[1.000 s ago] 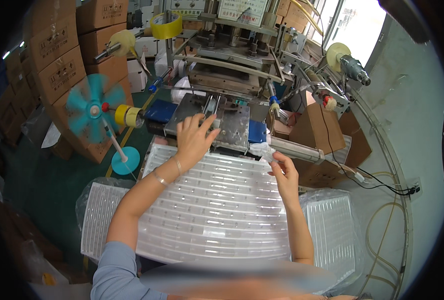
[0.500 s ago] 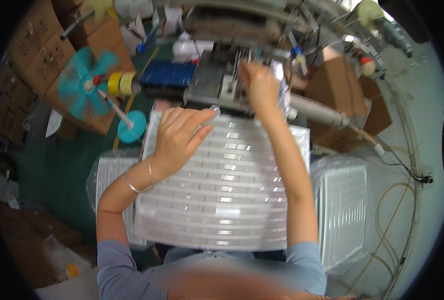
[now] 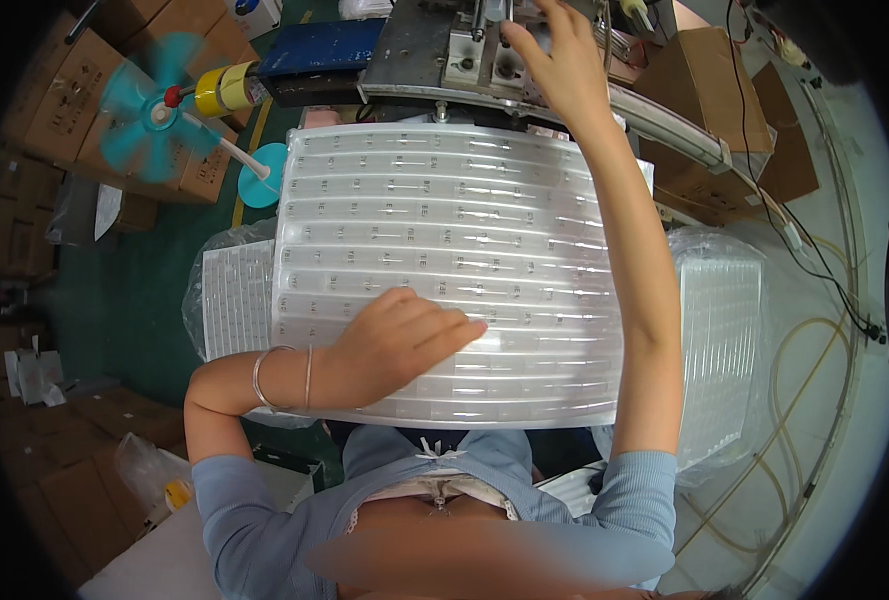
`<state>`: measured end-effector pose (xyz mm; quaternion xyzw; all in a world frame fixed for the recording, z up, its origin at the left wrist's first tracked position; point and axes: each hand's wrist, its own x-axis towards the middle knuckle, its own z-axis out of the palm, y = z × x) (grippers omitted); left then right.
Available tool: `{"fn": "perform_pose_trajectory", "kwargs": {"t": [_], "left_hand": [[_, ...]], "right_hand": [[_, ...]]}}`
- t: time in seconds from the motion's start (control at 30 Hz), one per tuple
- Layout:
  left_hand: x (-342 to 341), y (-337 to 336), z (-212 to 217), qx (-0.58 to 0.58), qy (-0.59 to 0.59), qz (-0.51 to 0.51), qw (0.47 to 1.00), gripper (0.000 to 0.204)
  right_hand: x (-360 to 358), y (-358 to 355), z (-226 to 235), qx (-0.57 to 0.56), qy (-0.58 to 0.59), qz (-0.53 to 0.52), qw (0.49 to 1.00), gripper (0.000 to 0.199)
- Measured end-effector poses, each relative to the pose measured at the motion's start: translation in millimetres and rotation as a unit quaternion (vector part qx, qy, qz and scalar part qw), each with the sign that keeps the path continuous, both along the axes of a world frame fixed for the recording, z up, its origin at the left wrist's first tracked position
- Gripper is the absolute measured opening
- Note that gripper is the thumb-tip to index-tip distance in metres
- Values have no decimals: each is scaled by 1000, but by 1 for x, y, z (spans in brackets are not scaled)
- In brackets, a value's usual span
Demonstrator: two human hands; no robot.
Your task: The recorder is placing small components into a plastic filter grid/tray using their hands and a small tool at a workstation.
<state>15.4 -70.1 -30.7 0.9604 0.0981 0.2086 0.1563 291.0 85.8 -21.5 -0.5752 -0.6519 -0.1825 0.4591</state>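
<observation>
A large clear plastic tray [image 3: 465, 220] with many narrow ribbed rows lies across my lap, holding small parts. My left hand [image 3: 400, 345] rests palm down on the tray's near rows, fingers together, a thin bangle on the wrist. My right hand [image 3: 557, 60] is stretched far forward over the grey metal machine bed [image 3: 425, 55] beyond the tray, fingers spread; whether it holds a small part cannot be seen.
Bagged stacks of similar trays sit at my left [image 3: 230, 295] and right [image 3: 720, 330]. A small teal fan [image 3: 150, 105] stands at the left by cardboard boxes [image 3: 55, 90]. More boxes [image 3: 715, 75] and cables [image 3: 815, 280] lie at the right.
My left hand has slid back from the tray's far edge to its near rows. My right hand has reached forward from the tray's right edge to the machine. The view has tilted downward.
</observation>
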Motion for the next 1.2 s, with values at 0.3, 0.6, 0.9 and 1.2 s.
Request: {"fn": "perform_pose_trajectory", "kwargs": {"t": [0.3, 0.6, 0.9, 1.2], "left_hand": [[19, -15, -28, 157, 89, -22, 983, 25], [9, -3, 2, 46, 33, 91, 994, 44], [-40, 31, 26, -10, -56, 270, 961, 32], [13, 79, -2, 46, -147, 339, 928, 41]], "right_hand": [[-21, -214, -4, -325, -65, 196, 923, 33], [-31, -239, -13, -269, -92, 257, 924, 26], [1, -196, 1, -232, 163, 134, 949, 17], [26, -165, -6, -161, 319, 134, 924, 28]]}}
